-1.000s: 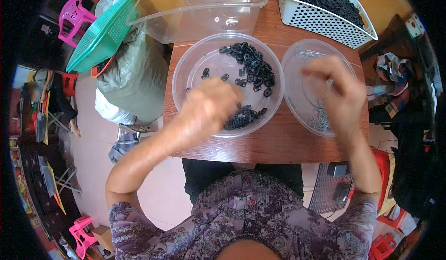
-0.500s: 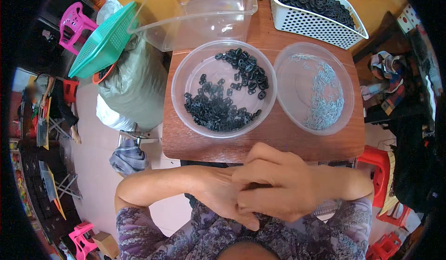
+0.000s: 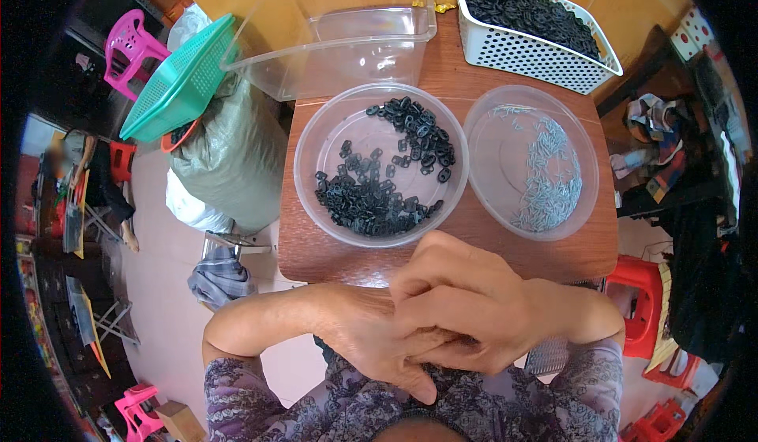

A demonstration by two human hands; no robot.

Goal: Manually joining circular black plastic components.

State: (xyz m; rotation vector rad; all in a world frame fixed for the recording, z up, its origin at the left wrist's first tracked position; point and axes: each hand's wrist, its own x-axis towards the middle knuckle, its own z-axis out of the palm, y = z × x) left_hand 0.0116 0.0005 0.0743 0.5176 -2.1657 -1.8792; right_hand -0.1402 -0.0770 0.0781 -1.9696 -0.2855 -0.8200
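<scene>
In front of the table's near edge my two hands cross over each other. My right hand (image 3: 470,308) lies on top, its fingers curled in against the back of my left hand (image 3: 365,333), and nothing shows in its grip. The left thumb sticks out below, stretched; the other left fingers are covered by the right hand. Just beyond them, a clear round tub (image 3: 304,185) holds many small black oval pieces with holes (image 3: 367,201). Beside it on the right, a second clear round tub (image 3: 493,197) contains small silvery metal pins (image 3: 549,185).
The tubs stand on a brown wooden table (image 3: 332,264). A white perforated basket (image 3: 537,67) full of black pieces is at the back right, a clear rectangular bin (image 3: 332,55) at the back left. Green baskets (image 3: 178,79) rest by a stuffed sack (image 3: 237,154); a red stool (image 3: 632,292) stands right.
The table and tubs sit slightly lower in the picture. My right hand's fingers have shifted a little over the left hand; both hands stay crossed.
</scene>
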